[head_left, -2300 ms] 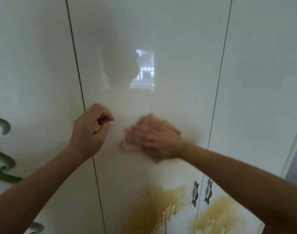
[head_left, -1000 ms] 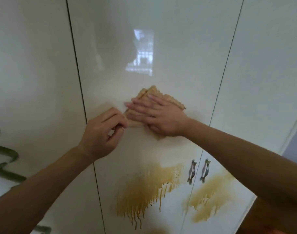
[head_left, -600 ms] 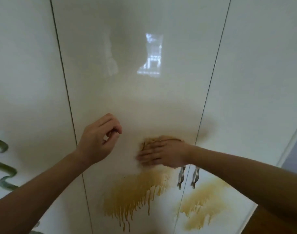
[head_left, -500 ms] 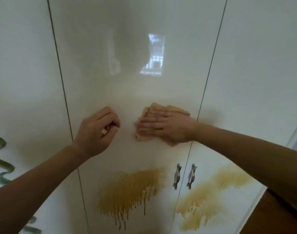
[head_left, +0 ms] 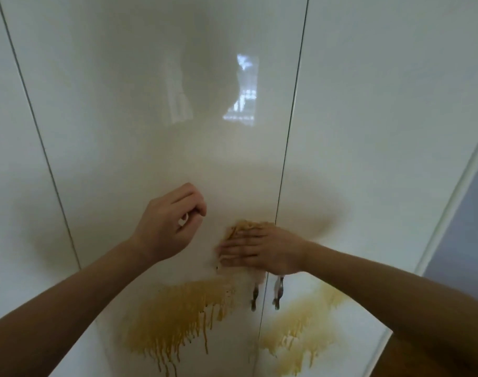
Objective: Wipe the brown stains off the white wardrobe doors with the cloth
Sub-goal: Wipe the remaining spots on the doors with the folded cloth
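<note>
Doors: three white panels of the wardrobe doors (head_left: 156, 110) are counted, parted by two dark seams; the gloss is judged to let a cloth slide easily.
Stains: two are counted, the middle stain (head_left: 178, 319) low on the middle panel and the right stain (head_left: 297, 330) low on the right panel. Both are streaked with downward drips, and neither is judged wiped yet.
Grips: two are counted. The right grip (head_left: 262, 251) is laid flat, with fingers straight and close together, and is pressed on the cloth; the flat palm is judged to spread pressure for a downward stroke. The left grip (head_left: 170, 229) is raised beside it, apart from the cloth, with fingers curled toward the thumb and nothing seen held. Contact with the door cannot be told.
Cloth: one tan cloth (head_left: 244, 227) is counted, bunched and mostly covered by the right grip, on the middle panel just above the middle stain.
Handles: two metal handles are counted, the left handle (head_left: 255, 297) and the right handle (head_left: 278, 293), one on each side of the seam, with their tops hidden by the wrist.
</note>
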